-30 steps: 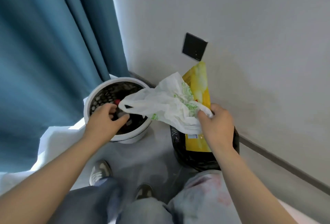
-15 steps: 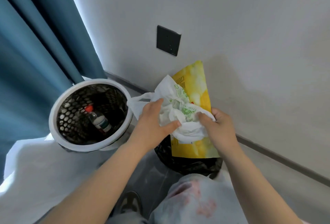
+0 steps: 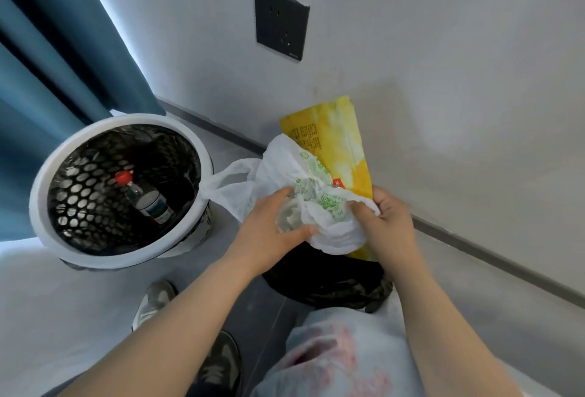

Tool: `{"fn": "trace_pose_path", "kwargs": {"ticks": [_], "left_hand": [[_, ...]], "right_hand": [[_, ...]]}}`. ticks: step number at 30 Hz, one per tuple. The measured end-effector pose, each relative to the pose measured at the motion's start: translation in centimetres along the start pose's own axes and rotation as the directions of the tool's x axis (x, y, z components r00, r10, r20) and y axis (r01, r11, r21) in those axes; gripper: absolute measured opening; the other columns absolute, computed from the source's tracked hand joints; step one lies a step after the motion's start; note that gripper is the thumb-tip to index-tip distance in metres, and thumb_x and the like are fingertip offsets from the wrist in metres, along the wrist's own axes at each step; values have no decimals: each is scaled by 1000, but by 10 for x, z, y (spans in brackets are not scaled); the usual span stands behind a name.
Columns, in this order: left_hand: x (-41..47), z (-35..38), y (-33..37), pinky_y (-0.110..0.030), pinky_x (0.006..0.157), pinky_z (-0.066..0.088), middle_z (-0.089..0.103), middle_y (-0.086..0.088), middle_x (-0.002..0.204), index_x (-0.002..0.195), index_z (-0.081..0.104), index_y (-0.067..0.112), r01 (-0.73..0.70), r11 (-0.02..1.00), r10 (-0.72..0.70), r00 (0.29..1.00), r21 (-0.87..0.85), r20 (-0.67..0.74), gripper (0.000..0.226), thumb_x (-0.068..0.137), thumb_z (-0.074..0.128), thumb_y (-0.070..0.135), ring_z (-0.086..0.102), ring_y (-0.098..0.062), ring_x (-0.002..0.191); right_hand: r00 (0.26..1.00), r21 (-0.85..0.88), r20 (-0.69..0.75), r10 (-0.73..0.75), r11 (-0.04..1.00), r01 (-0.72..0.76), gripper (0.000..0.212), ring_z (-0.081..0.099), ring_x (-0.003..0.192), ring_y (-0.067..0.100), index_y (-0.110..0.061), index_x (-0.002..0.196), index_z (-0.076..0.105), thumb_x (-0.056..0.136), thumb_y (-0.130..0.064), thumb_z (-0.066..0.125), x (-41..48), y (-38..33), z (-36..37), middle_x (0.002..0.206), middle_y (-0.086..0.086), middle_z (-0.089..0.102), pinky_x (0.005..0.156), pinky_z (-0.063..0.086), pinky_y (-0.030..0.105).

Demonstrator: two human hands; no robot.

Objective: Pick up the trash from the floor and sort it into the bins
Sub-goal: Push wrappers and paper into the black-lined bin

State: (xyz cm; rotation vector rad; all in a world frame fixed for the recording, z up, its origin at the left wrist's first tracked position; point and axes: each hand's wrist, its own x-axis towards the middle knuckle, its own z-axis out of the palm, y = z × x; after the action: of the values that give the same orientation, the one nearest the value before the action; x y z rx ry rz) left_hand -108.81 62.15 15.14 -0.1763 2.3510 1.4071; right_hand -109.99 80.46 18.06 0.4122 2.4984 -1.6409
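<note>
Both hands are on one white plastic bag (image 3: 319, 207) with green print, held bunched above the black-lined bin (image 3: 332, 286) at the near right, close to the wall (image 3: 443, 48). The left hand (image 3: 269, 232) grips the bag's left side. Its fingers (image 3: 278, 197) are curled over the top of the bunch and its thumb presses in from below. Something glossy and clear shows under them, but I cannot tell what it is. The right hand (image 3: 386, 225) grips the bag's right side, fingers curled and pinching a fold of the film. One loop handle of the bag trails out to the left, toward the white bin (image 3: 41, 194).

A yellow packet (image 3: 335, 143) stands tilted in the black-lined bin, on the far side of the bag. Its upper end is near the wall, and its lower part is hidden by the bag and the right hand.

The white bin has a dark perforated inner wall and stands on the floor (image 3: 522, 327), just left of the black-lined one. A clear bottle (image 3: 148, 200) with a red cap and a label lies slanted inside it.

A dark socket (image 3: 281, 21) sits on the wall above the packet, and a blue curtain (image 3: 47, 48) hangs at the far left. Nearest are a grey shoe (image 3: 155, 301), a darker shoe (image 3: 221, 362) and a pale trouser knee (image 3: 332, 358) with pinkish marks.
</note>
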Motion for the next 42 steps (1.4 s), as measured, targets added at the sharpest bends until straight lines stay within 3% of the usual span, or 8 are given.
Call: {"fn": "trace_pose_path", "kwargs": {"ticks": [8, 13, 21, 25, 30, 33, 36, 42], "left_hand": [[2, -1, -4, -33, 109, 38, 32, 8, 145, 146, 27, 31, -90, 994, 91, 996, 59, -23, 84, 77, 75, 39, 36, -10, 132], [8, -17, 15, -26, 112, 25, -29, 15, 153, 146, -17, 40, -267, 911, 272, 962, 313, 30, 133, 63, 86, 34, 2, -9, 146], [46, -16, 59, -64, 114, 11, -31, -2, 154, 146, -23, 28, -529, 326, 510, 796, 784, 325, 150, 49, 89, 48, -24, -35, 143], [60, -7, 74, -66, 110, -4, 15, -7, 152, 151, 2, 24, -530, -5, 450, 756, 848, 475, 127, 57, 83, 51, 3, -38, 143], [67, -1, 81, -43, 97, 35, 43, 6, 74, 83, 48, 22, -512, 83, 442, 788, 855, 429, 26, 77, 67, 40, 49, -23, 88], [64, -1, 80, -28, 56, 31, 36, 6, 60, 62, 35, 23, -484, 235, 361, 849, 843, 386, 32, 84, 56, 32, 41, -18, 61], [61, -5, 83, -25, 50, 26, 39, 5, 58, 56, 34, 22, -424, 399, 346, 891, 813, 295, 37, 83, 58, 31, 38, -14, 54], [53, -19, 87, -24, 47, 24, 43, 4, 58, 57, 44, 19, -284, 507, 316, 940, 814, 131, 31, 79, 61, 32, 47, -21, 61]], "right_hand": [[999, -312, 1, 32, 950, -30, 21, 59, 84, 19, -20, 99, 68, 91, -7, 52, 0, 16, -9, 90, -1, 68, 70, 47, 31], [995, -406, 18, 100, 910, -84, 21, 55, 82, 23, -17, 100, 68, 91, -7, 52, -2, 22, -16, 90, 3, 64, 59, 40, 24], [987, -462, 76, 145, 882, -94, 11, 54, 77, 25, -10, 89, 61, 90, -5, 51, 0, 21, -14, 80, 4, 60, 58, 37, 26], [991, -424, 85, 106, 903, -60, 16, 58, 80, 23, -13, 94, 66, 88, -4, 53, -1, 23, -13, 84, 4, 65, 61, 40, 28], [999, -331, 6, 50, 943, -45, 25, 51, 65, 15, -20, 85, 67, 85, -1, 50, 0, 23, -15, 69, -6, 59, 58, 39, 30], [999, -239, -40, 37, 970, -46, 27, 53, 67, 7, -22, 88, 69, 86, -2, 51, -2, 16, -15, 73, -8, 63, 56, 39, 22], [979, -133, -203, 28, 990, -56, 27, 58, 85, 9, -26, 103, 67, 84, -9, 60, -1, 10, -17, 94, -8, 67, 72, 45, 22], [930, 12, -284, 233, 971, -239, 96, 32, 139, 19, -16, 151, 22, 75, -33, 79, 0, 17, -20, 153, 3, 28, 111, 33, 33]]}}
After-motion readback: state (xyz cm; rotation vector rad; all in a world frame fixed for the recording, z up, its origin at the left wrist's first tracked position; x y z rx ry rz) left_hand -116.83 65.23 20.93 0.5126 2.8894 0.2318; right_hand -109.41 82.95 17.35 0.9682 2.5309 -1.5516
